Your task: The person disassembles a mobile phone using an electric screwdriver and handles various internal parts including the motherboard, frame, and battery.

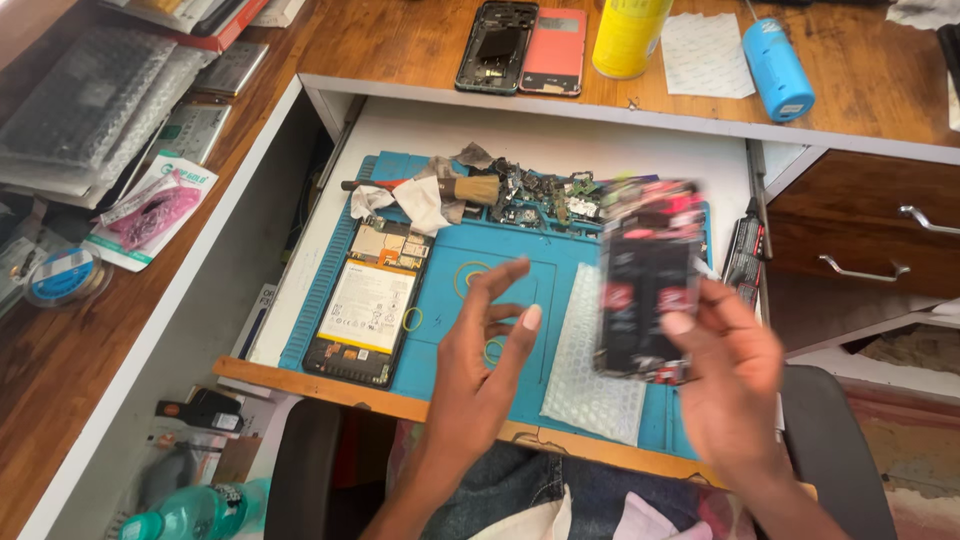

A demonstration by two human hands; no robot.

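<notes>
Head view: my right hand (735, 385) has its grip closed on a flat black package with red marks (648, 280), thumb on the near face, held upright and blurred with motion just above the blue repair mat (560, 265). My left hand (485, 350) hangs just left of that grip, fingers spread and curled, holding nothing.

Directly under the package lies a sheet of bubble wrap (590, 360). Well left of my left hand, an opened phone with its battery exposed (368, 300) rests flat on the mat. Beyond both hands sit a brush (440, 190), crumpled white tissue (410, 200) and a heap of small loose parts (545, 195). On the wooden tabletop (400, 40) farther off stand a second opened phone (495, 45), a yellow can (628, 35) and a blue cylinder (778, 68).

To do this well, I judge I should steady the package, bring the free fingers to its left edge, and keep it over the mat, clear of the loose parts.
</notes>
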